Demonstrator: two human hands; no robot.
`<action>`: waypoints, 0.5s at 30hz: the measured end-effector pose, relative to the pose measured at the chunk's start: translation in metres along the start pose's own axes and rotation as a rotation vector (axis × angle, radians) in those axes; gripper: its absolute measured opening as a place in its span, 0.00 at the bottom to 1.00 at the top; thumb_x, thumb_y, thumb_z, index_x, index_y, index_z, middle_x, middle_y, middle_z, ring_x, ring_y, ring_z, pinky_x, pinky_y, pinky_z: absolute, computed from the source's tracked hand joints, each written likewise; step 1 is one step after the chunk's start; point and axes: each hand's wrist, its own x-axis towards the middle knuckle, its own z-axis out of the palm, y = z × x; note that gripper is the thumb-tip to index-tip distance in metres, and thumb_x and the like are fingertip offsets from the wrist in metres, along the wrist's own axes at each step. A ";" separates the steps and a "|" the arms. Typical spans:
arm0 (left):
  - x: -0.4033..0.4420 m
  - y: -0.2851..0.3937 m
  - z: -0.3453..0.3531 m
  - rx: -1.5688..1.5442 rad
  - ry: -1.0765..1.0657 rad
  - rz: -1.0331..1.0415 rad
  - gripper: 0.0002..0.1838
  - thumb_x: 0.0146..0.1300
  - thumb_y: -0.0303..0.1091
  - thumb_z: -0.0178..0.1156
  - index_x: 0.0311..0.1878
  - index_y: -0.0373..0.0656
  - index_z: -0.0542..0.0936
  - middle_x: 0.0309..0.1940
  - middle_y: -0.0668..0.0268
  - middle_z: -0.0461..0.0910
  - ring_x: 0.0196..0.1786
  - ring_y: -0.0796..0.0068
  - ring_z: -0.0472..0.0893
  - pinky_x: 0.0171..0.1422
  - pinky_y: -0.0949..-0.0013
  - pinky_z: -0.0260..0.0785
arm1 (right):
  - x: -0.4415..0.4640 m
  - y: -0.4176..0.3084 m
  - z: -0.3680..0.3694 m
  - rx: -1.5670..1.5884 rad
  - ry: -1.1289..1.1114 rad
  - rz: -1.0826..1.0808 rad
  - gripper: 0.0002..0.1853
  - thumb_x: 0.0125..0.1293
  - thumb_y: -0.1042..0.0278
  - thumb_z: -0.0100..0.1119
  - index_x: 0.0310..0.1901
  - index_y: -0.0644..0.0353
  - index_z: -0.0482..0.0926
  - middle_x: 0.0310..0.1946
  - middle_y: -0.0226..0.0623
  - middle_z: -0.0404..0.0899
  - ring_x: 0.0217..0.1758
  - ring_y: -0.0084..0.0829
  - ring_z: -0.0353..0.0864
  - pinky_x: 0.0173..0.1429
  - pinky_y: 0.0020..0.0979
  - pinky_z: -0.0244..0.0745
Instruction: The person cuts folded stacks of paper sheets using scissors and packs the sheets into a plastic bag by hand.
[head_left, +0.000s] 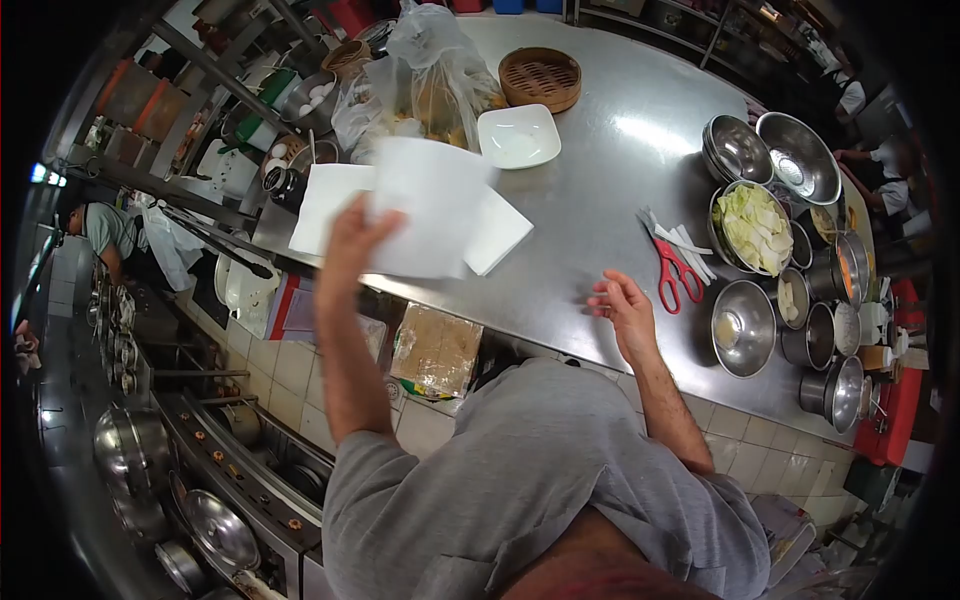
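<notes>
My left hand point(362, 235) grips a white paper sheet point(430, 200), blurred by motion, above more white sheets point(503, 232) lying on the steel table point(590, 200). My right hand point(625, 308) hovers over the table's near edge, fingers apart and slightly curled, holding nothing. To its right lie red-handled scissors point(678, 275) beside some white strips point(692, 250). Behind the paper are a white square dish point(519, 138), a round bamboo steamer point(540, 80) and a clear plastic bag point(435, 85) with something yellowish inside.
At the right are a bowl of cut cabbage point(752, 228), an empty-looking metal bowl point(743, 328) and several other steel bowls. A bowl of eggs point(312, 100) stands at the upper left. One person point(108, 235) bends at far left; others are at far right.
</notes>
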 end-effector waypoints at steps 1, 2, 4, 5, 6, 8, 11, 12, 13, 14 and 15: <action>0.001 0.013 -0.023 -0.042 0.087 0.045 0.11 0.60 0.31 0.59 0.45 0.38 0.76 0.34 0.67 0.80 0.32 0.82 0.78 0.39 0.76 0.72 | -0.001 0.005 -0.007 -0.051 -0.011 0.037 0.15 0.68 0.62 0.52 0.52 0.61 0.73 0.39 0.34 0.78 0.38 0.24 0.78 0.41 0.26 0.72; 0.006 0.013 -0.052 -0.078 0.096 0.055 0.11 0.61 0.31 0.59 0.45 0.37 0.76 0.35 0.68 0.80 0.33 0.82 0.78 0.40 0.76 0.72 | -0.003 0.008 -0.013 -0.046 -0.012 0.038 0.15 0.68 0.62 0.52 0.52 0.61 0.73 0.39 0.34 0.78 0.38 0.24 0.78 0.41 0.26 0.72; 0.020 0.008 -0.099 -0.111 0.106 0.066 0.11 0.62 0.31 0.58 0.45 0.37 0.76 0.35 0.68 0.80 0.34 0.82 0.78 0.41 0.77 0.72 | -0.006 0.013 -0.022 -0.077 -0.007 0.081 0.14 0.67 0.64 0.53 0.50 0.61 0.74 0.37 0.33 0.78 0.35 0.23 0.78 0.39 0.24 0.72; 0.028 0.001 -0.114 -0.075 0.085 -0.022 0.12 0.61 0.32 0.59 0.45 0.37 0.76 0.34 0.68 0.80 0.34 0.83 0.78 0.41 0.78 0.71 | -0.006 0.014 -0.026 -0.074 -0.009 0.082 0.14 0.67 0.64 0.53 0.50 0.61 0.74 0.37 0.33 0.78 0.35 0.23 0.78 0.39 0.24 0.72; 0.035 -0.007 -0.128 -0.039 0.066 -0.110 0.12 0.61 0.33 0.59 0.45 0.36 0.77 0.34 0.68 0.80 0.34 0.83 0.77 0.41 0.79 0.70 | -0.007 0.016 -0.029 -0.098 0.006 0.095 0.13 0.67 0.64 0.53 0.49 0.61 0.74 0.36 0.32 0.78 0.34 0.22 0.77 0.39 0.23 0.72; 0.054 -0.048 -0.161 0.152 0.097 -0.172 0.12 0.61 0.34 0.60 0.44 0.36 0.77 0.33 0.68 0.80 0.33 0.84 0.77 0.40 0.79 0.68 | -0.007 0.019 -0.035 -0.118 0.019 0.105 0.13 0.67 0.64 0.53 0.48 0.61 0.75 0.35 0.31 0.78 0.34 0.21 0.77 0.38 0.22 0.72; 0.063 -0.070 -0.175 0.306 0.129 -0.208 0.14 0.59 0.37 0.63 0.42 0.35 0.78 0.31 0.69 0.79 0.31 0.84 0.75 0.39 0.80 0.65 | -0.005 0.024 -0.041 -0.157 0.066 0.114 0.12 0.67 0.65 0.53 0.48 0.62 0.75 0.34 0.31 0.78 0.33 0.20 0.77 0.37 0.21 0.71; 0.061 -0.071 -0.175 0.250 0.182 -0.205 0.15 0.59 0.37 0.63 0.42 0.34 0.78 0.31 0.69 0.79 0.31 0.84 0.75 0.39 0.80 0.66 | -0.005 0.025 -0.043 -0.157 0.073 0.110 0.12 0.67 0.65 0.53 0.48 0.62 0.75 0.34 0.30 0.78 0.33 0.20 0.77 0.37 0.21 0.71; 0.059 -0.072 -0.174 0.194 0.235 -0.204 0.15 0.59 0.37 0.63 0.42 0.34 0.78 0.31 0.69 0.79 0.31 0.84 0.75 0.39 0.79 0.66 | -0.006 0.026 -0.044 -0.159 0.079 0.108 0.12 0.67 0.65 0.53 0.48 0.62 0.75 0.33 0.30 0.78 0.33 0.20 0.77 0.36 0.21 0.71; 0.056 -0.073 -0.175 0.194 0.233 -0.207 0.15 0.59 0.37 0.63 0.42 0.34 0.78 0.31 0.69 0.79 0.31 0.84 0.75 0.39 0.79 0.66 | -0.007 0.026 -0.045 -0.158 0.082 0.111 0.12 0.67 0.65 0.53 0.48 0.62 0.75 0.33 0.30 0.78 0.33 0.20 0.77 0.36 0.21 0.71; 0.055 -0.073 -0.177 0.207 0.235 -0.215 0.14 0.60 0.37 0.62 0.41 0.34 0.77 0.30 0.69 0.79 0.29 0.83 0.75 0.37 0.79 0.67 | -0.007 0.027 -0.046 -0.152 0.089 0.109 0.12 0.67 0.65 0.53 0.48 0.62 0.75 0.33 0.30 0.78 0.33 0.20 0.77 0.36 0.21 0.70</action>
